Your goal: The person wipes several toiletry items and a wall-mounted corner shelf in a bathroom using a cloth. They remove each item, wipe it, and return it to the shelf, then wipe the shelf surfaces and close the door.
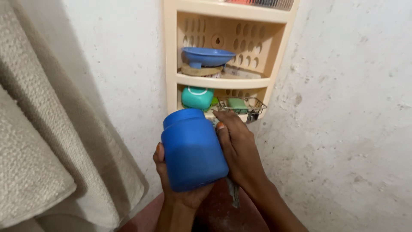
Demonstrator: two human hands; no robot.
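A blue plastic jar (193, 150) with a blue lid is held up in front of a corner shelf. My left hand (178, 195) cups the jar from below and behind. My right hand (238, 148) presses flat against the jar's right side, with a small grey cloth (232, 191) pinched under the palm and hanging down beneath it.
A cream plastic corner shelf (223, 81) hangs on the rough white wall. It holds a blue dish (208, 56) on a tan ring, a teal soap box (197, 98) and a wire basket with green soap (238, 104). A beige towel (47, 141) hangs at left.
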